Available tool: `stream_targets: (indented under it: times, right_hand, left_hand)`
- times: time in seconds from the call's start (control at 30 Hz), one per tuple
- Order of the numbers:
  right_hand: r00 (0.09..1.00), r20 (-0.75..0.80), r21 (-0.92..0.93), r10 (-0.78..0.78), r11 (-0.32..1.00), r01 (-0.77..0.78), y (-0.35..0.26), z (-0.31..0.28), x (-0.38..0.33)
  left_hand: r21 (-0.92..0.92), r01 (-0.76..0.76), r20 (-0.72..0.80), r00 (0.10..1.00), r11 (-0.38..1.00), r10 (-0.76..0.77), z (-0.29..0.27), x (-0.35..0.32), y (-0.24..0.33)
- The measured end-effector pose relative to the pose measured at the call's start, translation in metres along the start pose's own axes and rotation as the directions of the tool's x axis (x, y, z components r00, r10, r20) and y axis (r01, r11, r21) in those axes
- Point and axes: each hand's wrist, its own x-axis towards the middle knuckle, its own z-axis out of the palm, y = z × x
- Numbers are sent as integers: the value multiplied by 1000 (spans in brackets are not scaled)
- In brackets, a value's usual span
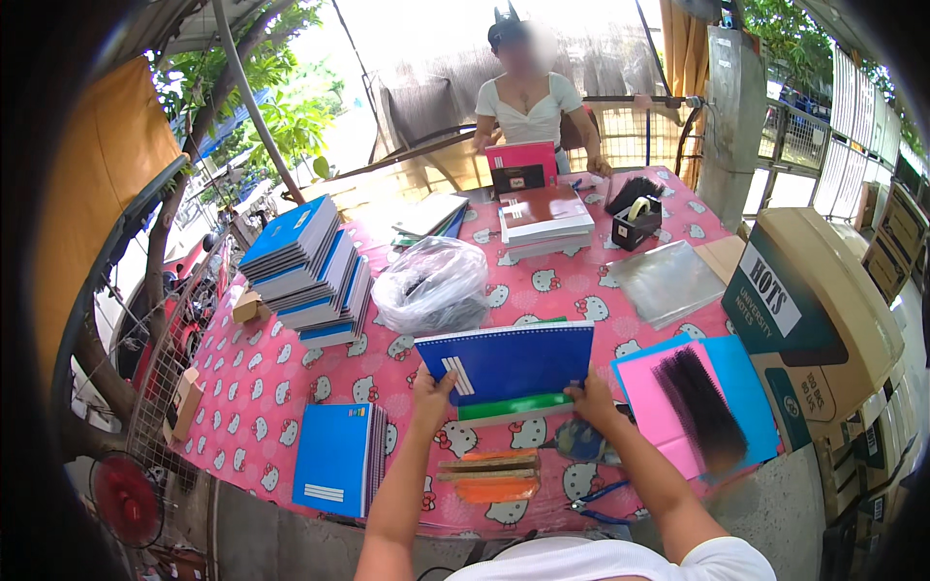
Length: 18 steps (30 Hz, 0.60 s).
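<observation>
I hold a blue spiral notebook [511, 361] upright over the pink patterned tablecloth [262, 387], with a green notebook [513, 407] lying just under it. My left hand [432, 388] grips its lower left corner and my right hand [591, 398] grips its lower right edge. Below the notebook lie orange strips [489, 476] and blue-handled pliers [596, 505]. A pink sheet with a black bundle on it [678, 407] lies on a blue notebook to my right.
A tall leaning stack of blue notebooks [305, 271] and a crumpled clear plastic bag [433, 284] sit mid-table. A low blue notebook stack [336, 457] lies front left. Cardboard boxes [819, 320] stand at right. Across the table a person [528, 97] handles a pink notebook beside a tape dispenser [636, 221].
</observation>
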Motion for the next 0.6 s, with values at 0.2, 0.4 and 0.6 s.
stream_targets:
  times: [0.2, 0.4, 0.6]
  right_hand:
    - [982, -77, 55, -170, 983, 174, -74, -16, -92]
    - [968, -79, 9, -239, 971, 241, -60, 25, -147]
    - [993, 2, -92, -114, 989, 114, -38, 23, -140]
  left_hand:
    - [195, -15, -27, 999, 981, 21, 0, -57, 102]
    - [220, -55, -8, 998, 974, 58, -30, -112, 124]
    - [173, -27, -37, 999, 985, 34, -36, -123, 114]
